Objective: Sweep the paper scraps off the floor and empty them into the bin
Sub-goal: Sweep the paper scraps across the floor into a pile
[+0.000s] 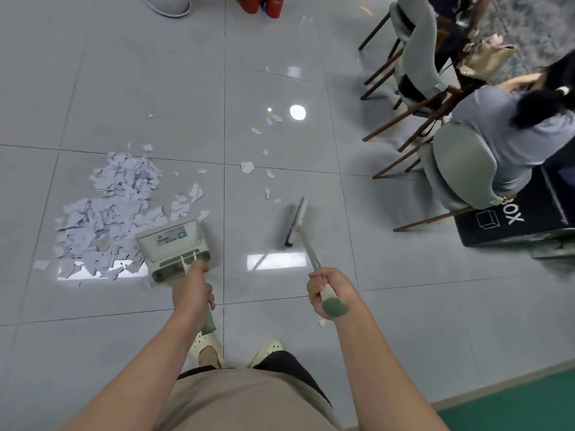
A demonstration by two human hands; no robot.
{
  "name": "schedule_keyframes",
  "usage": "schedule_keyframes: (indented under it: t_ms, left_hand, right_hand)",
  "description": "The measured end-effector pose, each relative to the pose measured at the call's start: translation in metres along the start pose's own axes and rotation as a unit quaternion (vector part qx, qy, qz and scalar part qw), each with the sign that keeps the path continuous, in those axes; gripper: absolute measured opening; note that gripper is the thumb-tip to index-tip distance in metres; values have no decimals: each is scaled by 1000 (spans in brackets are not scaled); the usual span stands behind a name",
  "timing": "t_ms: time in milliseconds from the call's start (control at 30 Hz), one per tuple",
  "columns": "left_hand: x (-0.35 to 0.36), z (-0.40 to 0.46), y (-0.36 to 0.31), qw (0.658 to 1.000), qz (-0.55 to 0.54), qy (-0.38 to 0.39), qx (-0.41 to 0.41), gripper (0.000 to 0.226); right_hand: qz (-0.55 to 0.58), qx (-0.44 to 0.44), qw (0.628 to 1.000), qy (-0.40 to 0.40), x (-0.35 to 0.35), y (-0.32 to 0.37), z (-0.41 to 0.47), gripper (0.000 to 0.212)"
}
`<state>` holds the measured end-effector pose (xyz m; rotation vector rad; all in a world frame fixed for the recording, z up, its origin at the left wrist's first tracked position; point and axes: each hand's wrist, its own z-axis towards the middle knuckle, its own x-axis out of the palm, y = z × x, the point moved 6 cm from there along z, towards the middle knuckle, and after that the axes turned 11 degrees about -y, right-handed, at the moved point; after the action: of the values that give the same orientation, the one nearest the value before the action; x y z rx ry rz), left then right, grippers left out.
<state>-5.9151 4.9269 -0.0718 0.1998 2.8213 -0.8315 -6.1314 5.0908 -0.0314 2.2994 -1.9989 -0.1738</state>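
The left hand [192,286] was curled round the handle of the dustpan [174,248], which sat low at centre-left of the frame, just beside the big heap of paper scraps [105,213], probably so the heap could be pushed in with little travel. The right hand [326,290] gripped the green-tipped handle of the broom [297,222], whose head was at centre-right, close to a thin trail of loose scraps [247,167] running toward the upper middle; it looked placed to gather those strays toward the heap. A pale round rim at the upper left edge may have been the bin [168,6], well apart from the scraps. Nothing seemed collected yet
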Motion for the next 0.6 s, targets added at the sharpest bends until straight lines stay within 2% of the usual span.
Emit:
schedule_keyframes:
  t_ms: [133, 267, 400, 500, 600]
  left_hand:
    - [33, -10, 5, 999, 29, 18, 1, 14]
    - [73, -24, 16, 998, 54, 32, -9, 14]
    - [108, -40, 28, 996, 82, 47, -5, 19]
    - [125, -48, 39, 996, 80, 41, -12, 18]
    - [132, -54, 49, 997, 68, 33, -18, 19]
  right_hand:
    - [44, -39, 995, -80, -54, 21, 2, 21]
    - [75, -37, 985, -154, -133, 30, 14, 20]
    - [14, -15, 977, -212, -204, 25, 30, 26]
    - [-64, 14, 974, -215, -230, 12, 40, 26]
    - [-127, 50, 976, -170, -228, -2, 51, 30]
